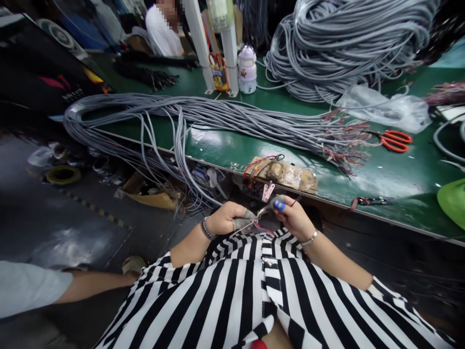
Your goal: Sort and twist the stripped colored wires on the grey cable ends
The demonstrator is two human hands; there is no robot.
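Observation:
Close to my body, my left hand [225, 219] is closed around the end of a grey cable [203, 190] that runs up toward the bench. Thin coloured wires [264, 230] fan out of that end, between the two hands. My right hand [296, 220] pinches pale strands at the same end, with its fingertips nearly touching those of the left. Grey coverings wrap some fingertips on both hands, and a blue one sits on a right finger. Exactly which strands the right fingers grip is too small to make out.
A long bundle of grey cables [218, 114] with frayed coloured ends lies along the green bench [214, 143]. Orange-handled scissors [395, 140], a taped cardboard piece [290, 175] and a large cable coil [348, 43] are there too. A person's arm [94, 286] reaches in at left.

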